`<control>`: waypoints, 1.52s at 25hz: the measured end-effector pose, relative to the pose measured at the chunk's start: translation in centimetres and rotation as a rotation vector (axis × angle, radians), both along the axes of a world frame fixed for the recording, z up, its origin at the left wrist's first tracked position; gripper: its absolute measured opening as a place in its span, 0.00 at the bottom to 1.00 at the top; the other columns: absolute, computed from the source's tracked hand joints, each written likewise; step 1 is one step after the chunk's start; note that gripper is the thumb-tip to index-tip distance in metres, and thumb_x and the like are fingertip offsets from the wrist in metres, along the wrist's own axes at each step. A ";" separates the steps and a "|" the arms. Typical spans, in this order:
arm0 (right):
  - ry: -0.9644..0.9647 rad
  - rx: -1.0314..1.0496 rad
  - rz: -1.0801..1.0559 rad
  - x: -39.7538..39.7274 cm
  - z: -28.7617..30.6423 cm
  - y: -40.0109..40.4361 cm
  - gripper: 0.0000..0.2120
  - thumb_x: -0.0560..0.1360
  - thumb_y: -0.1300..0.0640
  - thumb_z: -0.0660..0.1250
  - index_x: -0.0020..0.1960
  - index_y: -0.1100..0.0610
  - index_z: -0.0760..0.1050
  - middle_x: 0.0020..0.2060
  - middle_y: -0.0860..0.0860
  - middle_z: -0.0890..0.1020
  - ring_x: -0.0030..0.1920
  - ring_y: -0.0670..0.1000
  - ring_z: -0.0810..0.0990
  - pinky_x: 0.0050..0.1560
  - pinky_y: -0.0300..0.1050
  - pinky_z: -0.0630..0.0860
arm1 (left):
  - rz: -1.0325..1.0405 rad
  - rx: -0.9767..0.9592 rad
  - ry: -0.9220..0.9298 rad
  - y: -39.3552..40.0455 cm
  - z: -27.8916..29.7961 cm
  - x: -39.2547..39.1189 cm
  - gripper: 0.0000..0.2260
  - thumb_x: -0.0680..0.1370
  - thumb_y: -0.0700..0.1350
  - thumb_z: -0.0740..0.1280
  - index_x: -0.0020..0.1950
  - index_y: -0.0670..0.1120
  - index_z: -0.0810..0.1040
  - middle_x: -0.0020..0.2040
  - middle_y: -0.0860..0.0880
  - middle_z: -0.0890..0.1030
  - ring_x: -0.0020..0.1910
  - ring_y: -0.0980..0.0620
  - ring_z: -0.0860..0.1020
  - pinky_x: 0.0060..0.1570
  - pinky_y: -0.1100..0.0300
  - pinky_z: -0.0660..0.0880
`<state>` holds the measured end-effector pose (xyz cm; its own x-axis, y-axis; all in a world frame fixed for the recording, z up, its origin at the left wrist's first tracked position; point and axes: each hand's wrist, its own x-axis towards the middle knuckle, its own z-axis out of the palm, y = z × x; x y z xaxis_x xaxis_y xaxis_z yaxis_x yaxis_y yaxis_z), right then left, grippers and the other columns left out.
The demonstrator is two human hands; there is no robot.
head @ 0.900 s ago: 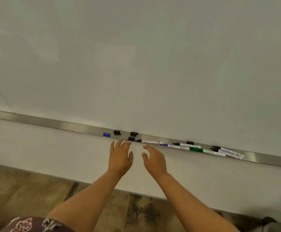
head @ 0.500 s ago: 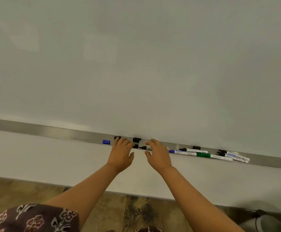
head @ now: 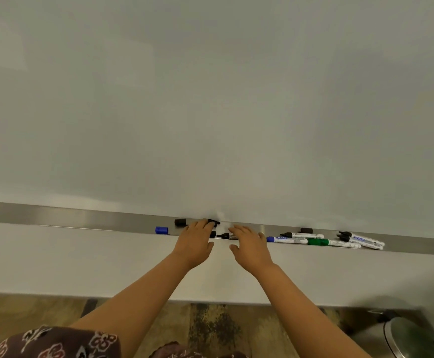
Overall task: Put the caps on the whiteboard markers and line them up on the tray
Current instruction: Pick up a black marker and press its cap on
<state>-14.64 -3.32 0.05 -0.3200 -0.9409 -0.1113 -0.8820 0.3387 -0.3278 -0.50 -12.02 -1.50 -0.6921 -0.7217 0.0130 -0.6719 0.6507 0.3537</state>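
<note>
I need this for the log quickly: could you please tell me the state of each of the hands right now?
Left hand: open, fingers extended over the loose black caps, holding nothing visible.
Right hand: open, fingers resting on an uncapped black marker, not gripping it.

6 markers [head: 294, 239] — 5 loose caps [head: 162, 230]

Caps [head: 180, 222] left — markers [head: 324, 241] right

I see a long brushed-metal tray [head: 81, 218] carrying a loose blue cap [head: 162, 230], black caps [head: 180, 222] [head: 306, 230], and uncapped white-barrelled markers lying flat: one blue-ended [head: 286, 239], one green-banded [head: 332, 242], two black-tipped [head: 360, 239].
</note>
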 end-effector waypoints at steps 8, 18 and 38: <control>0.055 0.066 0.132 -2.8 0.8 -2.3 0.14 0.77 0.61 0.59 0.60 0.51 0.76 0.54 0.54 0.81 0.55 0.55 0.77 0.65 0.52 0.61 | 0.020 -0.048 -0.151 -0.9 0.2 -1.4 0.12 0.79 0.44 0.59 0.60 0.44 0.75 0.59 0.45 0.75 0.56 0.46 0.73 0.53 0.55 0.72; -0.334 -0.328 0.204 -2.8 2.1 -1.4 0.12 0.79 0.61 0.58 0.60 0.56 0.74 0.54 0.54 0.80 0.54 0.51 0.77 0.53 0.35 0.70 | 0.349 0.297 0.148 -1.2 3.2 -2.2 0.09 0.73 0.43 0.69 0.51 0.42 0.80 0.46 0.47 0.80 0.41 0.52 0.78 0.42 0.65 0.74; -0.255 -0.239 0.132 -0.3 4.3 -0.1 0.11 0.79 0.48 0.56 0.48 0.51 0.75 0.35 0.45 0.75 0.38 0.49 0.76 0.38 0.42 0.71 | 0.750 1.234 1.050 0.5 8.0 -0.8 0.01 0.74 0.38 0.67 0.44 0.41 0.77 0.42 0.42 0.82 0.41 0.47 0.81 0.39 0.58 0.76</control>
